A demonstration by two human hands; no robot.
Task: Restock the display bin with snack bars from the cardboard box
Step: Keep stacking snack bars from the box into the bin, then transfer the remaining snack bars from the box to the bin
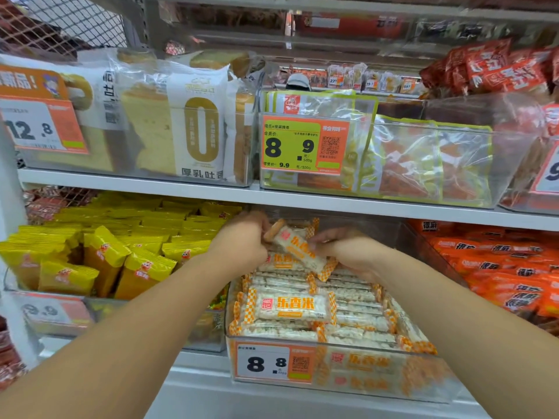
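Two bare forearms are extended from the bottom of the view toward the clear display bin [423, 385] on the lower shelf. At its back, one snack bar [298, 251] in an orange-checked wrapper is held tilted above the stacked bars [290, 306]. The bar's upper end is pinched by the curled fingers of the left hand [242, 240], while its lower side is met by the right hand [348, 252]; whether the right fingers are closed round it or merely laid against it cannot be told, since they are partly hidden. The cardboard box is not seen.

The placing step is judged to be in hand: the bin is already filled nearly to its rim toward the front, with room apparently left only at the rear. For the next move, the bar would need to be levelled, aligned with the rows beneath, and laid flat before release.

Around the bin, a price label [263, 362] is fixed to its front wall, yellow packets [121, 255] are heaped to the left, and orange packets [499, 267] to the right.
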